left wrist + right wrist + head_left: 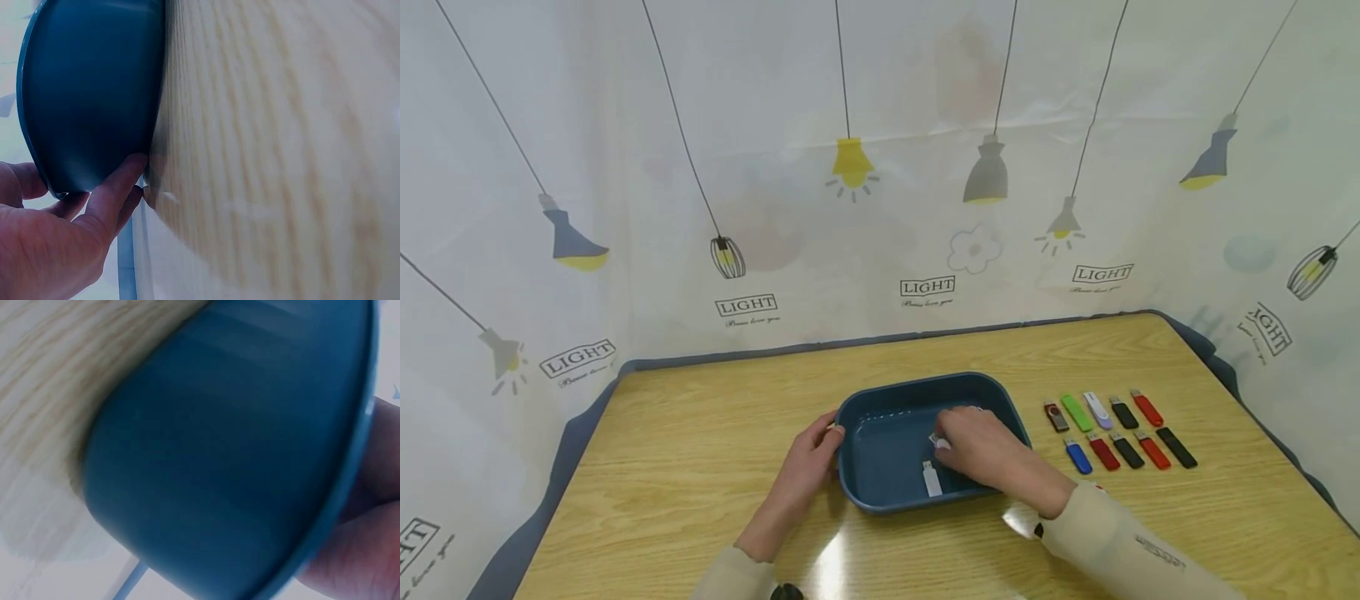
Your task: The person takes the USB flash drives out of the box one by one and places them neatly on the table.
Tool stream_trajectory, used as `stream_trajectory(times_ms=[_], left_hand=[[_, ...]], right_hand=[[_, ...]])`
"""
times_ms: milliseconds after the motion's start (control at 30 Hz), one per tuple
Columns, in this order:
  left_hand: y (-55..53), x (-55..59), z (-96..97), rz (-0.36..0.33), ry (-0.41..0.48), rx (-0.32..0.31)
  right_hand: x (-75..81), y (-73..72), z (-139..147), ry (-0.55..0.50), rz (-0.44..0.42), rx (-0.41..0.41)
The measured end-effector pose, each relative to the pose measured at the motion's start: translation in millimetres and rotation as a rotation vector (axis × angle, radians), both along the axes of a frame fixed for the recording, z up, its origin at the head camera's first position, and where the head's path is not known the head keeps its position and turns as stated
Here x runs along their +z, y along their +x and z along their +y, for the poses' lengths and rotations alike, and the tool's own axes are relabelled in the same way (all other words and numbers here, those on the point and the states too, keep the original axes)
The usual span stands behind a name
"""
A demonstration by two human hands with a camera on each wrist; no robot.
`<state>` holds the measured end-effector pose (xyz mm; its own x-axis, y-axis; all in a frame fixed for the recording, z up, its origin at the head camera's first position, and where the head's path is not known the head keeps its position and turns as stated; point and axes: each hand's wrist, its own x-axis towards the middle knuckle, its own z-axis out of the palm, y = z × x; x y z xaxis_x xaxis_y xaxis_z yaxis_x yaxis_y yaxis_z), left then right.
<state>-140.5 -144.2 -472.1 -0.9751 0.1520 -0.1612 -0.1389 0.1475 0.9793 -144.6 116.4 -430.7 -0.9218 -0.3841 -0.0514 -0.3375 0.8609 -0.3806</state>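
A dark blue tray (880, 502) stands on the wooden table. At its left end my left hand (808, 460) holds the rim; in the left wrist view the thumb is at the rim and the fingers (119, 190) lie against the outer wall. My right hand (981, 446) reaches down inside the tray and pinches a small white USB stick (938, 442), mostly covered by the fingers. Another white USB stick (932, 480) lies on the tray floor close by. In the right wrist view, the tray wall (219, 456) hides most of the right hand (369, 550).
Right of the tray, several USB sticks lie in two rows, among them a green one (1076, 412), a blue one (1078, 457) and a black one (1177, 447). A white curtain (865, 250) with printed lamps hangs behind the table (700, 442).
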Motion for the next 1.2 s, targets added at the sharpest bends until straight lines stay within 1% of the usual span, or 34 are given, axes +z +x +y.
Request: stream_trajectory(times_ms=[133, 433, 533, 733, 833, 933, 1200], left_hand=[[-0.5, -0.5, -0.7, -0.002, -0.012, -0.011], [-0.7, -0.9, -1.4, -0.011, 0.004, -0.013], [-0.4, -0.3, -1.1, -0.014, 0.006, -0.012], [-1.0, -0.8, -1.0, -0.021, -0.003, -0.004], [-1.6, -1.2, -1.1, -0.02, -0.004, -0.005], [-2.1, -1.9, -1.2, -0.02, -0.001, -0.006], [-2.1, -1.6, -1.2, -0.022, -0.005, -0.013]], right_hand=[[7.4, 3.8, 4.8, -0.028, -0.021, -0.025], [22.3, 12.7, 27.0, -0.113, -0.063, -0.075], [27.7, 17.0, 34.4, -0.134, -0.065, -0.088], [36.5, 25.7, 51.1, -0.162, -0.04, -0.12], [38.8, 28.7, 61.3, -0.194, -0.059, -0.136], [39.2, 32.9, 71.8, -0.199, -0.063, -0.154], [38.1, 45.9, 95.0, -0.145, -0.007, -0.212]])
